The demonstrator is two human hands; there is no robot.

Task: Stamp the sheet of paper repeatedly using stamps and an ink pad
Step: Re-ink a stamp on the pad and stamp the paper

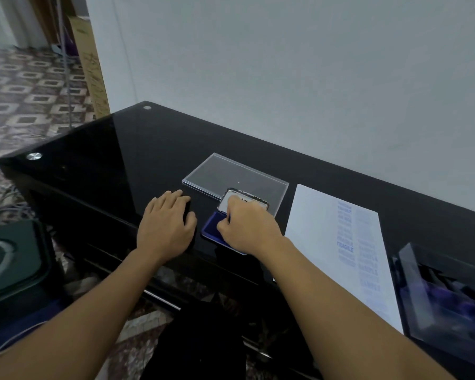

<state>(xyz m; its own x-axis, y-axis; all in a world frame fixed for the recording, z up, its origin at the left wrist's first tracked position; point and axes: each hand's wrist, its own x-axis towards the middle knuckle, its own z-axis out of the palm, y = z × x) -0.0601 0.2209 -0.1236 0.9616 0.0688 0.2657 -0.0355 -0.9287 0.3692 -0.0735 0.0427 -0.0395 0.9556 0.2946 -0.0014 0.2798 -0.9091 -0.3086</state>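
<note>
Lying lengthwise toward wall [285, 78]: sheet of paper [313, 242]

L hand [166, 229] & R hand [248, 229] both bare, fingers [176, 193] to wrist. Forearms [93, 311] bare too, all the way to the bottom frame edge; sleeves, if any, out of shot. Nails & fine detail too blurred to tell. Btwn the arms, bottom centre, a patch of black fabric [198, 338] – poss. the person's clothing, can't tell. Thin pale cord [8, 345] by L arm, bottom-left corner; worn or not, can't tell.
</note>
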